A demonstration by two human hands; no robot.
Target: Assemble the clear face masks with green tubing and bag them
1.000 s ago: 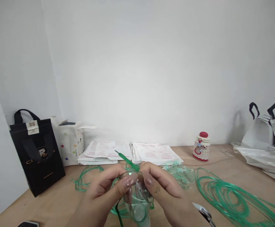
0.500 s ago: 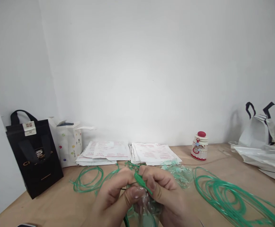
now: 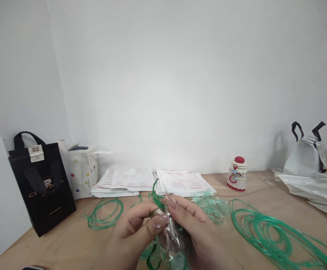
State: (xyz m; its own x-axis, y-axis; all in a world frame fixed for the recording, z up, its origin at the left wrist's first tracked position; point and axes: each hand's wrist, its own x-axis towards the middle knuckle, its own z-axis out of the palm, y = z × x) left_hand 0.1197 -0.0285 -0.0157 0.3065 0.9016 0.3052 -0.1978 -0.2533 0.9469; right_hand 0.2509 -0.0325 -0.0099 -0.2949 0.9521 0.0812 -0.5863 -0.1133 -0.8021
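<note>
A clear plastic face mask [image 3: 170,238] with a green elastic strap [image 3: 154,191] is between my hands at the front middle. My left hand [image 3: 139,228] is closed on its left side, thumb pressed on the upper part near a shiny metal strip. With thumb and fingers together, my right hand [image 3: 190,223] pinches the mask's top where the strap comes out. The strap's free end sticks up above my fingertips. More of the green strap loops below my left hand. The mask's lower part is partly cut off by the frame.
Coiled green tubing [image 3: 276,232] lies right, and a smaller coil [image 3: 105,213] left. Clear plastic masks [image 3: 212,206] lie behind my right hand. Printed packets [image 3: 129,178] are stacked against the wall. A black bag [image 3: 43,187], a dotted bag [image 3: 81,172] and a red-lidded bottle [image 3: 237,174] stand around.
The green strap, earlier bunched and pinched between both hands' fingertips, now stands up with its end free above the mask. My right fingers have shifted slightly left onto the mask's top.
</note>
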